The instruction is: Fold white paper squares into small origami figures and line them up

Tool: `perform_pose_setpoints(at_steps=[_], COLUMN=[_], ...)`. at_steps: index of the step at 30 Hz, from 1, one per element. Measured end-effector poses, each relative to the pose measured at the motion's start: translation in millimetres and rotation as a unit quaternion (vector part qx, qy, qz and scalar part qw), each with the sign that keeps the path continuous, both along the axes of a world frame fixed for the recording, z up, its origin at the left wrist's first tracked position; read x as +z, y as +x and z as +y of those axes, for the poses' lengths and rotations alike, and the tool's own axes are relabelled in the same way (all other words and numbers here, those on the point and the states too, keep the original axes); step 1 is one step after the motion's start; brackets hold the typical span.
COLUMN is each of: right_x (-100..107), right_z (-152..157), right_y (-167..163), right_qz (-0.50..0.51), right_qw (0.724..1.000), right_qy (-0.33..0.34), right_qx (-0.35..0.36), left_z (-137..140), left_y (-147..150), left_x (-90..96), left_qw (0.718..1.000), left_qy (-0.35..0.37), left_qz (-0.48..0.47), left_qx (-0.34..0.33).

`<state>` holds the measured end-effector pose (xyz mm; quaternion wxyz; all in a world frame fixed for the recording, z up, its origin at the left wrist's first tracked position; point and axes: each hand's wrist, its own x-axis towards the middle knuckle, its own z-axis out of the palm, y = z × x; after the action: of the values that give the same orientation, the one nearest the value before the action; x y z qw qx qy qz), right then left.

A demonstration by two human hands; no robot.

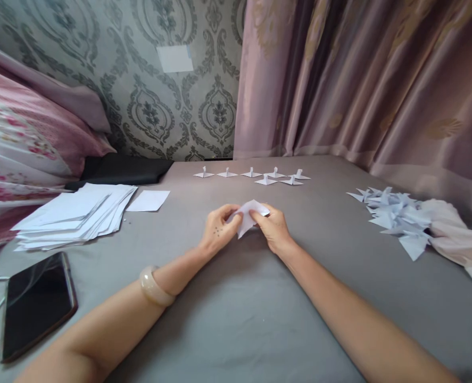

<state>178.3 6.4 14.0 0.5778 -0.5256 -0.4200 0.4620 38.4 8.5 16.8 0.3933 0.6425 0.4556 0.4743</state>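
Between both hands, a little above the grey cloth surface, is a piece of folded white paper (248,217), its lower corner pointing down. My left hand (222,227) pinches its left side with thumb and fingers; a pale bangle (156,287) circles that wrist. My right hand (274,227) grips the right side, thumb on top and fingers behind. Past the hands stand several folded paper cranes (251,173) in a loose row. How the underside of the held paper is folded stays hidden.
On the left lie a stack of white paper sheets (72,218), a single square sheet (149,201) and a tablet (39,306) with a cable. A heap of paper cranes (399,213) sits at the right beside pale fabric (455,234). Curtains (339,80) hang behind.
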Motion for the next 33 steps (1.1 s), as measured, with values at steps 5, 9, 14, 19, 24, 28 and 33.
perform_pose_setpoints(at_steps=[5, 9, 14, 19, 24, 28, 33], right_x=[1, 5, 9, 6, -1, -5, -12], right_z=[5, 6, 4, 4, 5, 8, 12], right_y=[11, 19, 23, 23, 23, 24, 25], right_qz=[0.012, 0.027, -0.015, -0.017, -0.112, -0.267, -0.367], right_qw=[0.999, 0.996, 0.994, 0.994, 0.988, 0.962, 0.926], right_qy=[-0.003, -0.004, -0.001, -0.045, -0.043, -0.009, 0.044], right_qx=[0.044, 0.088, 0.112, 0.098, 0.091, 0.062, 0.073], left_z=[11, 13, 12, 17, 20, 20, 19], left_y=[-8, -8, -8, -9, -10, -12, -16], left_x=[0.5, -0.1, -0.8, -6.7, -10.5, -11.3, -13.8], left_qw=[0.972, 0.944, 0.934, 0.939, 0.944, 0.968, 0.984], left_qy=[-0.171, -0.239, -0.264, -0.253, -0.240, -0.204, -0.127], left_qz=[-0.156, -0.218, -0.225, -0.229, -0.226, -0.128, 0.058], left_qx=[-0.042, -0.061, -0.079, -0.038, 0.020, 0.069, 0.110])
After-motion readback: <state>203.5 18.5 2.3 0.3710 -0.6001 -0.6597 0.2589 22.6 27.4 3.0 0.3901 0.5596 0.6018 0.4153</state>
